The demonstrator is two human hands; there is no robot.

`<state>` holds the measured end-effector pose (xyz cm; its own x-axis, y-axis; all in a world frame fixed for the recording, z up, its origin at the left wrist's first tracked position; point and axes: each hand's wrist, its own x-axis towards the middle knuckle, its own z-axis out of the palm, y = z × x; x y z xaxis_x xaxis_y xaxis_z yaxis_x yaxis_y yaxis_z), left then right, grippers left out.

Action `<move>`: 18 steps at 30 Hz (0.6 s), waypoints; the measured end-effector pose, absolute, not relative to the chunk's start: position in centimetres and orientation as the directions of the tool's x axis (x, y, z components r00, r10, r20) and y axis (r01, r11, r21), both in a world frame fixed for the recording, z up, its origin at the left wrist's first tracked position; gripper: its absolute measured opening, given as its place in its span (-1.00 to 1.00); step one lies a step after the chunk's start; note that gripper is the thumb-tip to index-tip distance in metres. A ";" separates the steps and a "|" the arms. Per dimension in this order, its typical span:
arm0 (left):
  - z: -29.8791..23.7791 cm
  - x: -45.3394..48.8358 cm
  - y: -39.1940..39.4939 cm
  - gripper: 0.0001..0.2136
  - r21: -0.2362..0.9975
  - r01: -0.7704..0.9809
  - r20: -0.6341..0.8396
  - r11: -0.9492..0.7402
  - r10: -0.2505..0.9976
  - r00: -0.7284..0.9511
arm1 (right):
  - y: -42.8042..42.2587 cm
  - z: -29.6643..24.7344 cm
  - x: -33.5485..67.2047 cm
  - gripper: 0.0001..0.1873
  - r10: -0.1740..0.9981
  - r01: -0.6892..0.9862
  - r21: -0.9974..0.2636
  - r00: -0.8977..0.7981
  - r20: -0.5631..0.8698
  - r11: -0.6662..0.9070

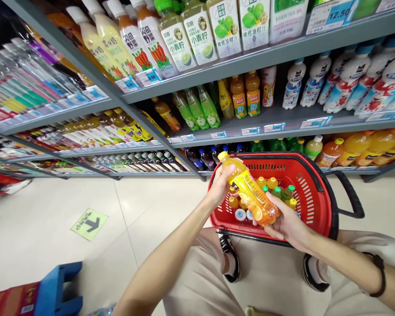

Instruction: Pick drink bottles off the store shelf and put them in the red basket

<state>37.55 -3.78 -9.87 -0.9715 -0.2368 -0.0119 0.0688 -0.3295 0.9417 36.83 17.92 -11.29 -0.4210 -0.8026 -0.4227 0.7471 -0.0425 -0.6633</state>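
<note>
**Both hands on one orange bottle above the red basket**

Nearest to you, at the bottom left, is a blue stool [57,287], and your knees and shoes [231,259] frame the pale floor. A green arrow sticker [89,224] lies on the floor to the left.

Your right hand [288,224] is curled under the base of the bottle [250,191], fingers closed around its lower end. Your left hand [222,182] is wrapped around the upper part just below the yellow cap, thumb and fingers closed on it. You hold the bottle tilted, cap up and to the left, over the near left part of the basket [311,197].

The basket sits on the floor just beyond your feet, with its black handle [352,195] sticking out to the right. Inside it lie several small bottles, with yellow, green and white caps showing.

Farther off, the shelves [283,50] run across the scene, stocked with juice, tea and yoghurt drinks behind price tags [329,15].
</note>
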 end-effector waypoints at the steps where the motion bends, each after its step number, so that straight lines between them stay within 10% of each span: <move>1: -10.0 37.5 -3.8 -0.49 0.944 0.072 -0.010 -0.322 -0.246 -0.969 | 18.0 -11.4 36.7 -0.35 -0.818 0.752 -0.658 -0.404 -0.410 -0.041; 18: -10.8 37.5 -4.0 -0.48 0.968 0.101 0.033 -0.231 -0.281 -0.959 | 18.2 -11.2 36.3 -0.24 -0.824 0.796 -0.602 -0.376 -0.425 -0.053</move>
<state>37.45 -3.99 -10.77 -0.9591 -0.2810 0.0332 0.1012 -0.2309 0.9677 36.30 18.17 -11.20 -0.3760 -0.8235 -0.4248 0.7964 -0.0529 -0.6024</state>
